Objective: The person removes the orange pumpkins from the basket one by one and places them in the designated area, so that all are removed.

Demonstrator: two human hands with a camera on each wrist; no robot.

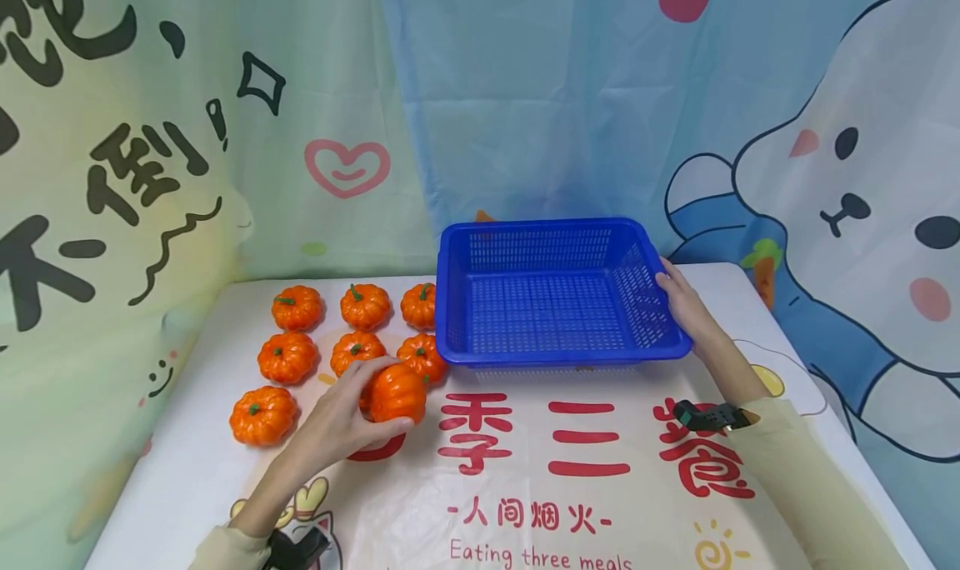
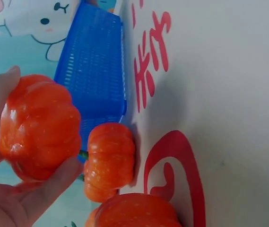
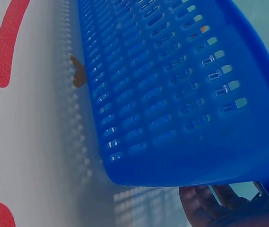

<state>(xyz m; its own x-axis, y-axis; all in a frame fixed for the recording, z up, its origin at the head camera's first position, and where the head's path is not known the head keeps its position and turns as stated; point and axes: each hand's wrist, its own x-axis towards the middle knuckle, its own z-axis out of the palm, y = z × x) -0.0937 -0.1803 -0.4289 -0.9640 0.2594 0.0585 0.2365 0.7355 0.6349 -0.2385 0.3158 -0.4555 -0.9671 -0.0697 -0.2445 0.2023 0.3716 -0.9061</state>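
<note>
My left hand (image 1: pixel 348 407) grips an orange toy pumpkin (image 1: pixel 399 393) between thumb and fingers, above the table. In the left wrist view that pumpkin (image 2: pixel 39 127) hangs clear of the surface, its stem not plainly seen. My right hand (image 1: pixel 686 299) holds the right rim of a blue plastic basket (image 1: pixel 562 359), with no pumpkin inside. In the right wrist view its fingers (image 3: pixel 203 205) curl beneath the rim of the basket (image 3: pixel 186 161). Whether the basket's base touches the table cannot be told. Several green-stemmed pumpkins (image 1: pixel 288 357) stand in rows left of the basket.
A white table (image 1: pixel 202 387) bears a printed mat (image 1: pixel 525 503) with red characters. The nearest pumpkin in the left column (image 1: pixel 263 416) sits beside my left wrist. Behind the table hangs a cartoon curtain (image 1: pixel 525 137). A thin cable (image 1: pixel 795 362) lies at the right.
</note>
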